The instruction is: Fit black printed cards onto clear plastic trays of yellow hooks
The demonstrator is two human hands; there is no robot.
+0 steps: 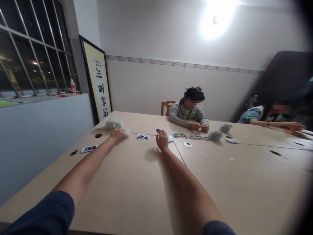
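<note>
My left hand (117,135) reaches to the far left of the table, fingers extended and touching or just above a small pale block (126,133). Part of that block is hidden by the hand. Directly behind stands a larger pale greenish-white block (114,123). My right hand (161,140) hovers over the table, its fingers loosely bent and apart, with nothing visible in them. Beside it lies a white packet (170,137), partly covered. Between my hands are small printed cards (142,137), lying flat and overlapping.
Another printed card (89,149) and a small dark piece (74,152) lie left. A white disc (187,144), a row of cards (190,135) and stacks (216,135) sit right. A co-worker (188,112) sits opposite; another person (266,116) is farther right. The tabletop (137,189) has round holes.
</note>
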